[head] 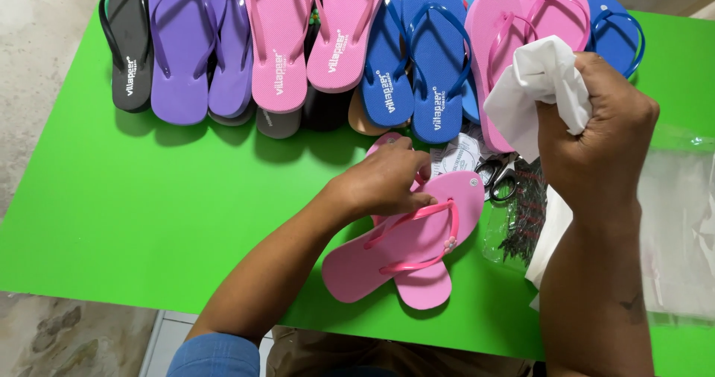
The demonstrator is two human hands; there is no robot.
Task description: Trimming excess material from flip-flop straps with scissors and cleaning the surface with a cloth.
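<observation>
While the left hand [387, 179] presses down, fingers closed, on crossed pink rubber flip-flops [406, 246] on the green bench [149, 213], the right hand [596, 135] clenches crumpled white paper [540, 86].

Both arms are bare from the hands up. The left hand [383, 179] and the right hand [596, 124] wear no rings, watch or gloves. A blue sleeve [216, 355] covers the left upper arm at the bottom edge. A small dark mark [633, 302] sits on the right forearm.
</observation>
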